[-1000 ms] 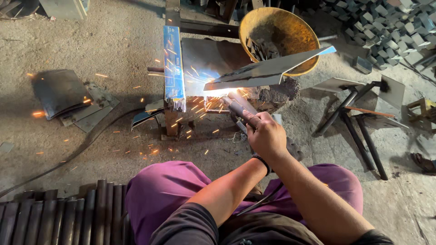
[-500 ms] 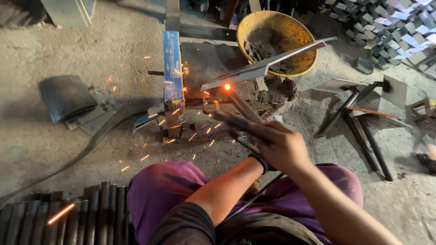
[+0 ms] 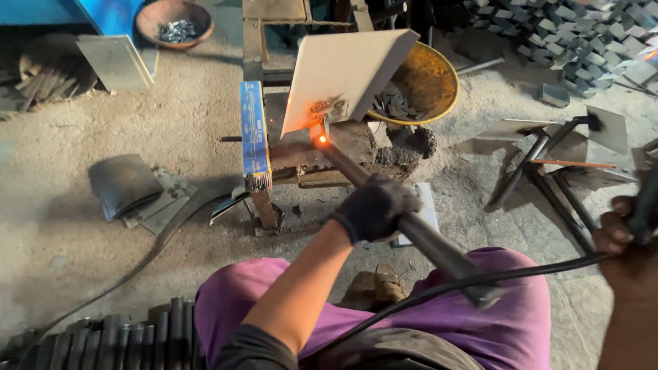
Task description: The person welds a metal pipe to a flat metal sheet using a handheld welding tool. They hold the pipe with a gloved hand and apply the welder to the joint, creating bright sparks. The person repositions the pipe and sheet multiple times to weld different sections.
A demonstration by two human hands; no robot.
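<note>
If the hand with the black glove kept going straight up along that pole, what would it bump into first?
Probably the glowing orange joint where the dark pipe meets the flat metal plate. The gloved left hand grips the pipe, which points right at that spot. Depth is hard to judge from above.

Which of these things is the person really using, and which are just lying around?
In use:
- left hand, gloved, gripping the pipe
- flat plate on the pipe's end, with a glowing spot at the joint
- right hand holding a dark tool
- cable

Lying about:
- yellow bowl
- brown bowl of metal bits
- grey sheets on the ground
- dark tubes
</note>
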